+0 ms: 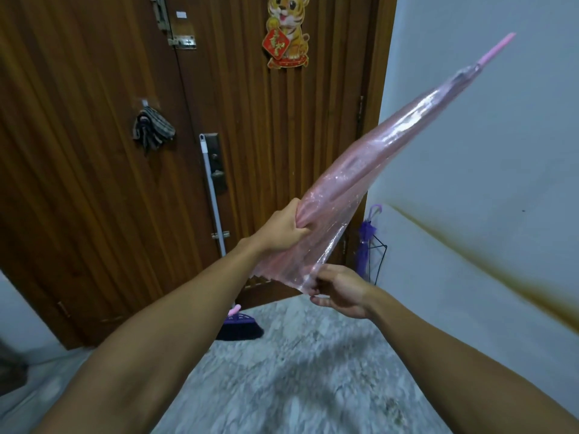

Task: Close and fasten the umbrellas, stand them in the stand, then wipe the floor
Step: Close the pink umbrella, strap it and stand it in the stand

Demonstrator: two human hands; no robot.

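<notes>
A closed, translucent pink umbrella (pixel 376 164) slants up to the right, its pink tip near the white wall. My left hand (pixel 283 230) grips the gathered canopy around its lower part. My right hand (pixel 340 291) pinches the loose lower edge of the canopy just below. The pink handle end peeks out under my left forearm. A purple umbrella (pixel 365 242), closed, stands in the black wire stand (pixel 380 258) in the corner by the door.
A brown wooden door (pixel 109 151) fills the back. A broom (pixel 213 189) leans on it, its dark head on the marble floor (pixel 297 371). A cloth (pixel 152 128) hangs on a door hook. White wall on the right carries a brown streak.
</notes>
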